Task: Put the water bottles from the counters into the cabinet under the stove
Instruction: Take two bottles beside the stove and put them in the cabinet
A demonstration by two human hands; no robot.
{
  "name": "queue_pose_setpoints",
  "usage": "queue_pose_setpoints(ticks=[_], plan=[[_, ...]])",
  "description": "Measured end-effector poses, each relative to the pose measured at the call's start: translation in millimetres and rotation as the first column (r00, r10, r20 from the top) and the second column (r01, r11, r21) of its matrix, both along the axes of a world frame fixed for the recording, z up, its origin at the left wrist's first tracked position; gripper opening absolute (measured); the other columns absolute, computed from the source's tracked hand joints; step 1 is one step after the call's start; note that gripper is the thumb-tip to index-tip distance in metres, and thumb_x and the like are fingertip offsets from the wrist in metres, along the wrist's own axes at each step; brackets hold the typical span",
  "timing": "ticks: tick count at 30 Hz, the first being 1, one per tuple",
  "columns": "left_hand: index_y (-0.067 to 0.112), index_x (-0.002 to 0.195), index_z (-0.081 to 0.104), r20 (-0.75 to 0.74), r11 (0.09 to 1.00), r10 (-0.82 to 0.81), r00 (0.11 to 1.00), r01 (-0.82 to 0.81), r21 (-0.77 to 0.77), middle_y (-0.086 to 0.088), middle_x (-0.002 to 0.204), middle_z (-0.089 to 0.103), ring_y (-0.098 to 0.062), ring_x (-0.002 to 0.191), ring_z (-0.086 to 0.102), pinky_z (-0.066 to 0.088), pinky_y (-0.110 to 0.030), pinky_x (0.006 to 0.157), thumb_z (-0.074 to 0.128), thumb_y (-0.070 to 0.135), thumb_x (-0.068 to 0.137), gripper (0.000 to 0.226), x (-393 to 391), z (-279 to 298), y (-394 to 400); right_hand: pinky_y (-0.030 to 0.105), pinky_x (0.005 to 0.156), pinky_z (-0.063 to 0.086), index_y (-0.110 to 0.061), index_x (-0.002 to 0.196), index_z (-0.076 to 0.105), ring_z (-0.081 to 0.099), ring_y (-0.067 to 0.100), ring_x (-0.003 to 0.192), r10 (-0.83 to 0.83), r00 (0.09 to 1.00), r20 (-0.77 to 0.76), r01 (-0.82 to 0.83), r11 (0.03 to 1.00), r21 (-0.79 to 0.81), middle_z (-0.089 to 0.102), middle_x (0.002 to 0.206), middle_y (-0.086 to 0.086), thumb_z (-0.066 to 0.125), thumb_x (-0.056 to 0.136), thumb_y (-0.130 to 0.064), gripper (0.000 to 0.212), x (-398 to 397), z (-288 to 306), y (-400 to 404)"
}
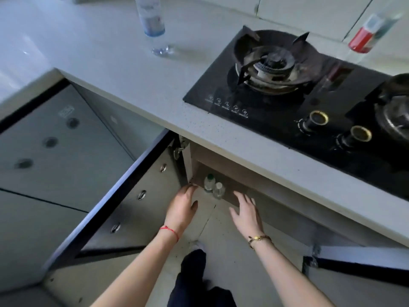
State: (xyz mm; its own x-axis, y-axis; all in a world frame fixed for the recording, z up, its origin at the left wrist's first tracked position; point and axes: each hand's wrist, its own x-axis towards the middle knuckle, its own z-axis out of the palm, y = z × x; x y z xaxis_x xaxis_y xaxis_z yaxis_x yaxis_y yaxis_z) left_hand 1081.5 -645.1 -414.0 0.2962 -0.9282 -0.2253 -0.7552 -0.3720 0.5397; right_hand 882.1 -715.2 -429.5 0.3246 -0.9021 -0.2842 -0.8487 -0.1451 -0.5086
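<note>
Head view: two bottles [213, 186] stand upright and touching at the front left corner of the cabinet [241, 173] under the stove [309, 89], near the edge where they are easy to reach. Both hands are empty. The left hand [182, 207] has fingers together at the cabinet's left edge, and the right hand [245, 212] is spread just beside the bottles. One bottle [151, 23] waits near the counter's [110, 63] back edge; another [367, 34] stands behind the stove.

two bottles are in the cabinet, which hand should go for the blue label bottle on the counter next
Left, probably. Both hands are empty at the cabinet mouth, but the blue-label bottle stands left of the stove, on the left hand's side; the right hand would cross over.
</note>
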Motion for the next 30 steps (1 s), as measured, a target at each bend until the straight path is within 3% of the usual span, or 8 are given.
queue_pose_setpoints(ticks=[2,10,15,22,30], plan=[[0.02,0.131,0.053,0.064,0.999,-0.012,0.998,0.015,-0.035,-0.003,0.128,0.059,-0.027,0.115,0.058,0.055,-0.037,0.083,0.061,0.012,0.083,0.049,-3.4,36.4,17.9,0.037,0.107,0.039,-0.021,0.141,0.041,0.037,0.023,0.135,-0.003,1.0,0.026,0.003,1.0,-0.003,0.048,0.144,0.001,0.057,0.093,-0.023,0.05,-4.7,38.5,11.0],[0.018,0.13,0.057,0.199,0.979,0.007,0.98,0.034,-0.2,0.0,0.134,0.058,-0.02,0.123,0.055,0.051,-0.032,0.098,0.062,0.021,0.089,0.041,-10.3,175.2,73.3,0.024,0.103,0.033,-0.021,0.141,0.043,0.036,0.014,0.135,0.07,0.991,0.115,-0.057,0.992,-0.11,0.05,0.142,-0.003,0.059,0.093,-0.024,0.05,-21.8,172.2,50.8],[0.016,0.129,0.058,0.237,0.957,0.019,0.971,0.051,-0.286,-0.001,0.132,0.061,-0.021,0.122,0.057,0.051,-0.036,0.101,0.067,0.018,0.086,0.044,-8.5,239.4,105.3,0.026,0.109,0.032,-0.022,0.141,0.043,0.038,0.013,0.135,0.102,0.985,0.137,-0.072,0.974,-0.214,0.05,0.141,-0.005,0.06,0.092,-0.027,0.052,-33.6,229.3,71.9],[0.017,0.127,0.061,0.256,0.934,0.076,0.964,0.021,-0.356,-0.001,0.128,0.063,-0.022,0.117,0.06,0.051,-0.035,0.097,0.072,0.014,0.081,0.047,-1.7,299.6,121.4,0.022,0.109,0.027,-0.021,0.14,0.044,0.038,0.012,0.134,0.153,0.974,0.166,-0.086,0.931,-0.355,0.05,0.139,-0.004,0.06,0.092,-0.03,0.051,-34.2,289.2,71.9],[0.022,0.132,0.056,0.23,0.901,0.171,0.958,-0.057,-0.431,0.005,0.132,0.06,-0.014,0.124,0.055,0.048,-0.028,0.098,0.066,0.028,0.09,0.044,19.2,349.6,94.7,0.03,0.111,0.039,-0.021,0.14,0.045,0.04,0.01,0.132,0.202,0.949,0.24,-0.073,0.886,-0.459,0.052,0.137,-0.006,0.062,0.091,-0.027,0.052,-10.7,338.6,35.5]])
